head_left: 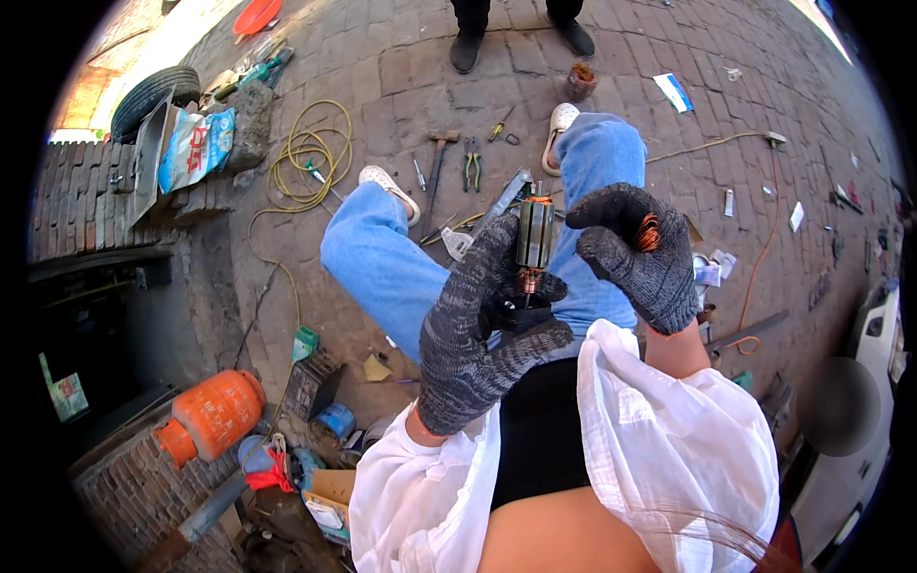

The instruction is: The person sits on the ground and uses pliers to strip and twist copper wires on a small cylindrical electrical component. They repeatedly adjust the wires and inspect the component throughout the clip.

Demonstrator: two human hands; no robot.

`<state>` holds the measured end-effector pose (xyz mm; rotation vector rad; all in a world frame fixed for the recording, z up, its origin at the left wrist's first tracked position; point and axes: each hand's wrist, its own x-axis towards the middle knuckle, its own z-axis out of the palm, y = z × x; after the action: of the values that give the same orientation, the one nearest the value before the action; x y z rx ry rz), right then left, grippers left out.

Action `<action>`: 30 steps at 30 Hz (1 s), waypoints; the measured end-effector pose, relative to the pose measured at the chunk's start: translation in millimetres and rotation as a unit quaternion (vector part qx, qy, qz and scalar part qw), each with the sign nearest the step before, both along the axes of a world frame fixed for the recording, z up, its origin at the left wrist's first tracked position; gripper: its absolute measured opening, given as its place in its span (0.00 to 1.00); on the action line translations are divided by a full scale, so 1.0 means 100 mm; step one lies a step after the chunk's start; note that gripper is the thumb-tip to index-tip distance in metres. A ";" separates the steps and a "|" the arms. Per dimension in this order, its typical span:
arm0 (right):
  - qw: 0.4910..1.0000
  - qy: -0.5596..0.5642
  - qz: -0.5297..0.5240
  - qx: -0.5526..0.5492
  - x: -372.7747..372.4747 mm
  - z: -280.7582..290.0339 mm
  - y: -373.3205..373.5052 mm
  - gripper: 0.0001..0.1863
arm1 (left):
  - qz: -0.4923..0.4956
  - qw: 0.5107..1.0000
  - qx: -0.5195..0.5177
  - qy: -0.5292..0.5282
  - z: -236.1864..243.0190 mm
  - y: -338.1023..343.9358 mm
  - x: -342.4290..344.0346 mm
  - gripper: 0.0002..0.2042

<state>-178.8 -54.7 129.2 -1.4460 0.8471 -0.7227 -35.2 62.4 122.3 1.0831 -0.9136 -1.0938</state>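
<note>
The work is done outdoors, on a ground of greyish-brown paving bricks, which looks dusty and uneven. Near the middle of the frame, the left hand, in a grey knitted glove, holds a motor armature; its fingers are bent around the metal body, which stands nearly upright in the frame. To the right of it, the right hand, gloved also, has its fingers curled and keeps a bundle of copper wire inside them; the index finger and the thumb have a narrow space between their tips.

On the bricks above the centre lie a hammer, pliers and a screwdriver, all apart from each other. A coiled yellow cable is spread to the left of these tools. In the upper left there are a tyre and a blue and white bag, near a low brick wall. An orange gas cylinder is at the lower left. At the top edge a person's dark shoes are visible, and at the right edge a white vehicle.
</note>
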 end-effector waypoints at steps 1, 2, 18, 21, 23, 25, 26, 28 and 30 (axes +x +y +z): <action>0.998 0.022 0.049 -0.011 0.01 0.01 0.03 0.14 | 0.009 1.000 0.005 -0.023 0.01 0.00 0.00 0.36; 0.999 0.015 0.052 -0.003 0.01 0.01 0.07 0.15 | 0.020 0.998 0.015 -0.060 0.00 0.01 -0.01 0.35; 0.921 -0.138 0.114 0.347 0.04 -0.23 0.04 0.14 | 0.090 0.963 -0.030 -0.251 0.06 0.01 -0.05 0.36; 0.884 -0.213 0.136 0.393 0.07 -0.30 0.07 0.17 | 0.080 0.958 -0.051 -0.269 0.06 0.02 -0.05 0.40; 0.881 -0.232 0.133 0.390 0.07 -0.41 0.10 0.18 | 0.083 0.957 -0.061 -0.272 0.05 0.02 -0.06 0.39; 0.879 -0.238 0.133 0.392 0.07 -0.42 0.10 0.18 | 0.091 0.956 -0.067 -0.272 0.03 0.02 -0.06 0.39; 0.878 -0.235 0.135 0.395 0.09 -0.39 0.09 0.18 | 0.103 0.960 -0.064 -0.251 0.04 0.03 -0.07 0.36; 0.874 -0.243 0.129 0.401 0.10 -0.39 0.10 0.18 | 0.123 0.968 -0.058 -0.208 0.07 0.02 -0.10 0.30; 0.868 -0.264 0.114 0.405 0.10 -0.42 0.13 0.18 | 0.087 0.961 -0.074 -0.252 0.06 0.04 -0.06 0.37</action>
<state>-169.1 -41.8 87.0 -0.5248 0.4386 -0.4498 -41.4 66.1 128.1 1.3144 -1.2510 -0.5980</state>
